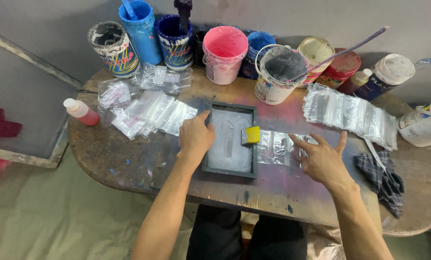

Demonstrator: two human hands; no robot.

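A small dark-framed printing screen [230,166] lies flat on the stained wooden table [129,159]. My left hand [195,137] grips its left edge, thumb on the top corner. A yellow squeegee [250,135] rests on the frame's right side. My right hand [323,158] is spread, fingers apart, pressing on clear plastic zip bags [275,147] that lie just right of the frame.
Several paint tubs line the back edge: a pink one [223,53], blue ones [141,29], a white bucket [280,72] with a stick. Stacks of clear bags [150,113] [350,113] lie left and right. A red bottle [80,111], a checked cloth [384,180].
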